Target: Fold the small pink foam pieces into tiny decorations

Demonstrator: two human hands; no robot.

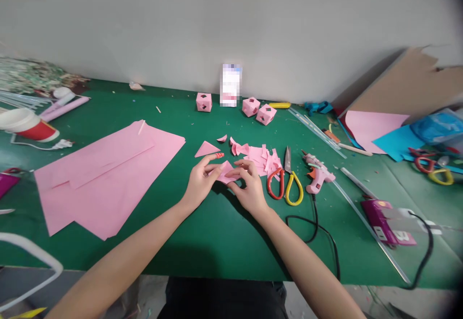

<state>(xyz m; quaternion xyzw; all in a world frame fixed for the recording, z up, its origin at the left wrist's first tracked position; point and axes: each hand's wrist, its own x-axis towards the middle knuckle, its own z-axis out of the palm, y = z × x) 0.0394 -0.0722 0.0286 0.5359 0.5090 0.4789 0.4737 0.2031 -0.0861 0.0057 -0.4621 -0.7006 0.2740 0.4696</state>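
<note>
Between my two hands, just above the green table (173,256), is a small folded piece of pink paper (226,170). My left hand (203,176) grips its left side between thumb and fingers. On its right side, the fingers of my right hand (249,184) are closed around the paper. A pink paper triangle (207,148) lies just beyond my left hand. Pink paper scraps (262,159) lie beyond and to the right of my right hand, beside scissors (288,174) with one red and one yellow handle.
Large pink sheets (108,179) lie at left, near a paper cup (31,125). Pink paper cubes with holes (204,102) stand by the wall beside a phone (230,85). At right are a pink glue gun (318,174), its black cord and a purple power strip (379,220).
</note>
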